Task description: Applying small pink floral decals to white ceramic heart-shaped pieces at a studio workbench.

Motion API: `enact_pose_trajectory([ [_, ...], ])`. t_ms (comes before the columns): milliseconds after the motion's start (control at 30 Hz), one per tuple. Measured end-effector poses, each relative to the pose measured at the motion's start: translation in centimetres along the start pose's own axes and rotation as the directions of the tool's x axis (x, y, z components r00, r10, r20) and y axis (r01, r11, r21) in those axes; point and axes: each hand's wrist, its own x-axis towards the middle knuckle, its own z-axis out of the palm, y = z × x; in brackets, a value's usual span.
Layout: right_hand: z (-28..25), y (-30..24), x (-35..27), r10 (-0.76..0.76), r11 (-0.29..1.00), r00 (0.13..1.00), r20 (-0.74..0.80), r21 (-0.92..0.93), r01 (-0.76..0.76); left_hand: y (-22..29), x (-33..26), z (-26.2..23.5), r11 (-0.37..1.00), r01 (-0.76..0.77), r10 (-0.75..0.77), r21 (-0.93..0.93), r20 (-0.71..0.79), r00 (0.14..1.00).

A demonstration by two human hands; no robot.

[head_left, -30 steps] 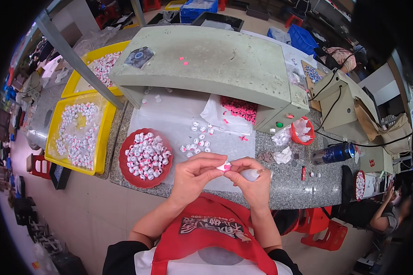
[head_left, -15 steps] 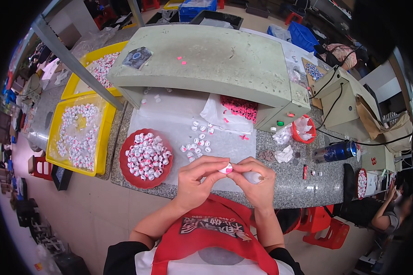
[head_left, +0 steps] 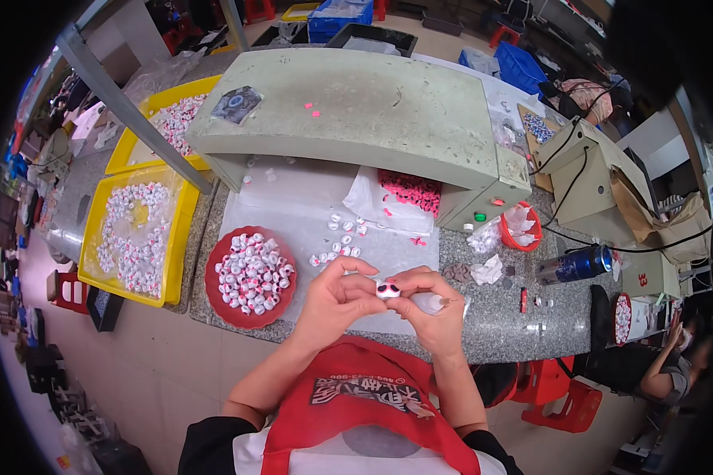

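Observation:
Both hands meet above the near edge of the worktop. My left hand (head_left: 333,307) pinches a small rounded white piece (head_left: 387,291) with black and pink spots from the left, its index finger raised. From the other side, the thumb and index finger of my right hand (head_left: 436,321) also touch this piece. Tucked in the right hand is a small translucent squeeze bottle (head_left: 429,303), its thin needle tip pointing right. A red bowl (head_left: 214,305) heaped with similar white pieces stands to the left. Several loose white pieces (head_left: 345,239) lie on the white sheet beyond my hands.
A pale green metal shelf (head_left: 356,103) spans the back, with pink and black bits (head_left: 410,192) beneath it. Yellow trays (head_left: 181,261) of white pieces stand at left. On the right are a red basket (head_left: 520,226) and a blue bottle (head_left: 578,265). A co-worker's arm (head_left: 659,360) shows far right.
The piece between my fingers has turned and now shows black spots. My left index finger has lifted off it. The right hand still keeps the bottle.

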Motion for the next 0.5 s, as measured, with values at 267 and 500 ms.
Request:
enact_pose_trajectory([
  [267,-0.1,0.2,0.2,0.173,0.941,0.980,0.095,0.279,-0.194,-1.1,-1.3,-0.3,0.855,-0.324,0.311,0.406,0.100,0.945],
  [500,0.1,0.5,0.7,0.224,0.934,0.966,0.125,0.255,-0.250,0.1,-1.0,0.5,0.920,-0.230,0.249,0.317,-0.020,0.968],
])
